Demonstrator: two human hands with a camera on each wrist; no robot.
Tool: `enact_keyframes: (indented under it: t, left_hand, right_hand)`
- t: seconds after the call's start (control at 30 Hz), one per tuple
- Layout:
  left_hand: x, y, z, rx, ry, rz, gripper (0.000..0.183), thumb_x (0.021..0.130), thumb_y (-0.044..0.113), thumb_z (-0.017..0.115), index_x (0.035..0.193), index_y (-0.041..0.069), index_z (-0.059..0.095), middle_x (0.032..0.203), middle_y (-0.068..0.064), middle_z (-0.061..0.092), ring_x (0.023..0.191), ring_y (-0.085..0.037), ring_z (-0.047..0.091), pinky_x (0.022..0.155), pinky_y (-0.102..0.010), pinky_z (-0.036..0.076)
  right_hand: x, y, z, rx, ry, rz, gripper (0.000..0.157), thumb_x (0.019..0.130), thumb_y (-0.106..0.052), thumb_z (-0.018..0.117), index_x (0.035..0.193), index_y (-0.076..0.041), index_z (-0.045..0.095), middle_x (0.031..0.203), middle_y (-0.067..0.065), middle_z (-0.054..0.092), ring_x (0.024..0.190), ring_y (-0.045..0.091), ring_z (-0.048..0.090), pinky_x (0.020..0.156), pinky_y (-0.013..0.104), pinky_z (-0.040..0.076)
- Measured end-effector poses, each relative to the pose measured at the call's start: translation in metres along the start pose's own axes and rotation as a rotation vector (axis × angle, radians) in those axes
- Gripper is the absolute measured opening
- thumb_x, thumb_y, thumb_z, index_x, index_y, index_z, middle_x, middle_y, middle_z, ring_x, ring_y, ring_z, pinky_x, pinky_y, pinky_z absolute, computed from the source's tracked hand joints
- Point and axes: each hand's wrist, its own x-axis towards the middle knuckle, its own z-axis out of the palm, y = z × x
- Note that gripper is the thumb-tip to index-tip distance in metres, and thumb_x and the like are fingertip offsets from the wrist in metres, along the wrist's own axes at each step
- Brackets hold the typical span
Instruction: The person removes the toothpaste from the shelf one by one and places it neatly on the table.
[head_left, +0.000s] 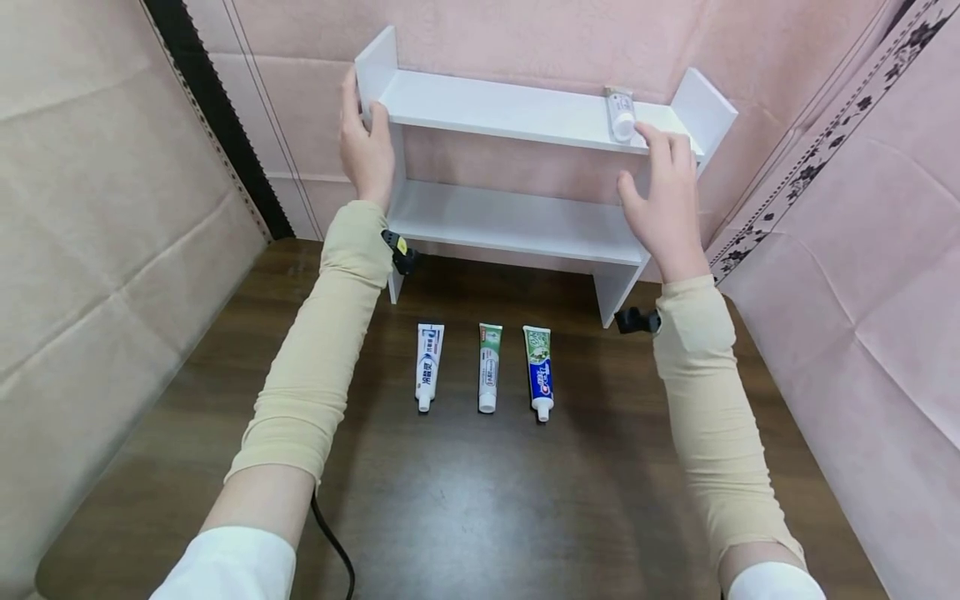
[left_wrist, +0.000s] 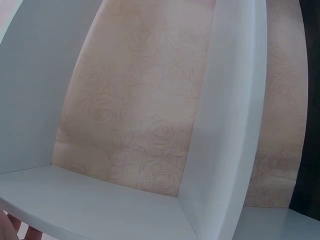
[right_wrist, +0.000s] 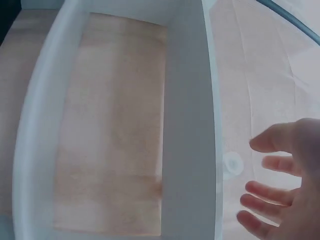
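A white two-tier shelf (head_left: pixel 517 221) stands at the back of the table. My left hand (head_left: pixel 367 154) holds its left side panel, with fingers on the outer face and thumb at the front edge; the left wrist view shows only a bit of the fingers (left_wrist: pixel 31 234). On the right end of the upper board lies a white tube (head_left: pixel 621 115), cap toward me. Just right of its cap is my right hand (head_left: pixel 663 196), fingers spread and loosely bent. The right wrist view shows this hand (right_wrist: pixel 285 185) apart from the tube's round cap (right_wrist: pixel 233 164), holding nothing.
Three toothpaste tubes lie in a row before the shelf: a white and blue one (head_left: pixel 428 367), a green and white one (head_left: pixel 489 367) and a green and blue one (head_left: pixel 539 371). Cloth walls enclose the brown table (head_left: pixel 465 508). A black cable (head_left: pixel 333 537) runs by the left forearm.
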Motion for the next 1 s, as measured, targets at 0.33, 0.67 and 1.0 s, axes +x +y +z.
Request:
enact_keyframes:
  t: [0.33, 0.67, 1.0]
  left_hand:
    - [0.0, -0.002, -0.001, -0.011, -0.004, 0.006, 0.052, 0.1, 0.025, 0.039, 0.149, 0.038, 0.033, 0.147, 0.016, 0.047, 0.122, -0.005, 0.05, 0.096, -0.024, 0.039]
    - [0.002, 0.0, -0.003, -0.007, -0.004, 0.007, 0.051, 0.1, 0.026, 0.038, 0.149, 0.04, 0.033, 0.146, 0.014, 0.048, 0.121, -0.007, 0.05, 0.095, -0.024, 0.039]
    - [0.004, 0.0, -0.005, 0.017, -0.029, -0.011, 0.052, 0.1, 0.027, 0.04, 0.15, 0.039, 0.032, 0.149, 0.015, 0.044, 0.124, -0.005, 0.049, 0.096, -0.025, 0.039]
  right_hand:
    - [0.023, 0.006, 0.007, -0.058, -0.022, 0.054, 0.057, 0.093, -0.015, 0.052, 0.148, -0.022, 0.04, 0.135, 0.016, 0.044, 0.122, 0.029, 0.038, 0.105, 0.043, 0.031]
    - [0.027, 0.0, 0.002, -0.053, 0.075, 0.025, 0.035, 0.093, -0.02, 0.054, 0.127, -0.01, 0.059, 0.113, 0.008, 0.045, 0.109, 0.02, 0.037, 0.096, 0.036, 0.032]
    - [0.037, -0.012, -0.008, -0.185, -0.069, 0.08, 0.045, 0.096, -0.04, 0.051, 0.133, -0.015, 0.056, 0.115, 0.014, 0.048, 0.109, 0.027, 0.041, 0.091, 0.04, 0.032]
